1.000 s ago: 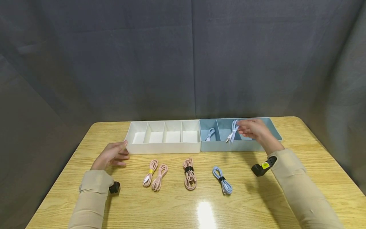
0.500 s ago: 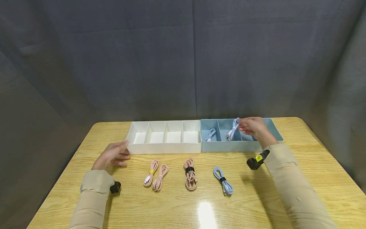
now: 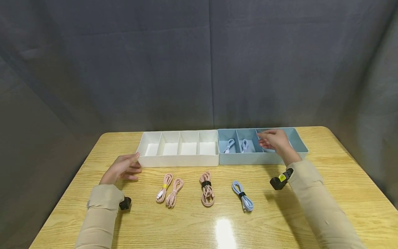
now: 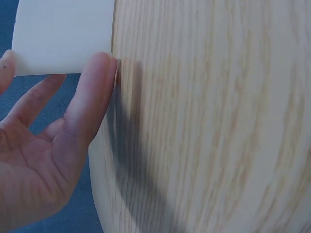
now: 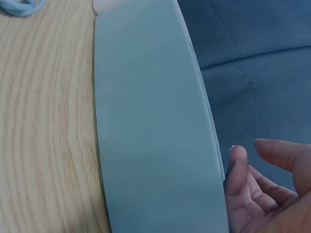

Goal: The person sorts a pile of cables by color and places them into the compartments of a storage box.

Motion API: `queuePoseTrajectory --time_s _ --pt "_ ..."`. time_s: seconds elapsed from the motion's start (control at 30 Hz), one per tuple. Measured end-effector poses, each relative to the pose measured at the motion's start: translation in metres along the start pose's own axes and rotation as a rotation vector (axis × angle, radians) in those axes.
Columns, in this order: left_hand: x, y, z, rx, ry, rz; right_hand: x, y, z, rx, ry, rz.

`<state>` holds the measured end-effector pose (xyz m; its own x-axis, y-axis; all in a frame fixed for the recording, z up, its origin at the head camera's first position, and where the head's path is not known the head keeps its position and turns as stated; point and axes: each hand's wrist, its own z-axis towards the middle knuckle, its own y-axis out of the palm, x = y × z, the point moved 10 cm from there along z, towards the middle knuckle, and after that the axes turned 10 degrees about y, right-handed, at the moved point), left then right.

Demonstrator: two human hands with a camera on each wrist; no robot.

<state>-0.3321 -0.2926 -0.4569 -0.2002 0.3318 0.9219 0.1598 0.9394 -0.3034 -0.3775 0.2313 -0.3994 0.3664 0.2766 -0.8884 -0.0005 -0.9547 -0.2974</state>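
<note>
Above the blue divided box [image 3: 248, 159], my right hand [image 3: 275, 140] hovers with loosely bent fingers and holds nothing. A light blue coiled cable [image 3: 245, 146] lies in that box's second compartment from the left. Another blue coiled cable [image 3: 229, 146] rests in its leftmost compartment. My left hand [image 3: 122, 167] touches the left end of the white divided box [image 3: 177, 161]; in the left wrist view the thumb [image 4: 92, 99] meets its edge, the fingers relaxed. In the right wrist view, thumb and fingertips [image 5: 238, 158] stand apart beyond the box's rim.
On the wooden table [image 3: 192, 228] lie a pink cable with a yellow tie [image 3: 164, 188], a pink cable with a pink tie [image 3: 174, 193], a pink cable with a black strap [image 3: 206, 189], and a blue cable with a black strap [image 3: 242, 196]. A dark curtain [image 3: 155, 69] stands behind.
The right hand has let go of the light blue cable, which went down into the second compartment of the blue box. The left hand has stayed at the white box.
</note>
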Motion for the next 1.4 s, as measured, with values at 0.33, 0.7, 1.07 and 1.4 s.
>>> queuePoseTrajectory --time_s 0.33,0.7,1.07,1.4 --pt "0.002 0.002 0.000 -0.008 0.005 -0.009 0.001 0.001 -0.018 -0.034 -0.049 -0.010" --pt "-0.003 -0.001 0.002 -0.018 -0.007 -0.009 -0.002 0.005 -0.040 -0.058 -0.108 -0.020" --pt "-0.001 -0.001 0.002 0.002 -0.012 -0.004 0.001 0.013 -0.059 -0.067 -0.149 -0.082" --pt "0.003 0.001 -0.001 -0.006 0.001 -0.016 0.008 0.021 -0.069 -0.068 -0.149 -0.110"
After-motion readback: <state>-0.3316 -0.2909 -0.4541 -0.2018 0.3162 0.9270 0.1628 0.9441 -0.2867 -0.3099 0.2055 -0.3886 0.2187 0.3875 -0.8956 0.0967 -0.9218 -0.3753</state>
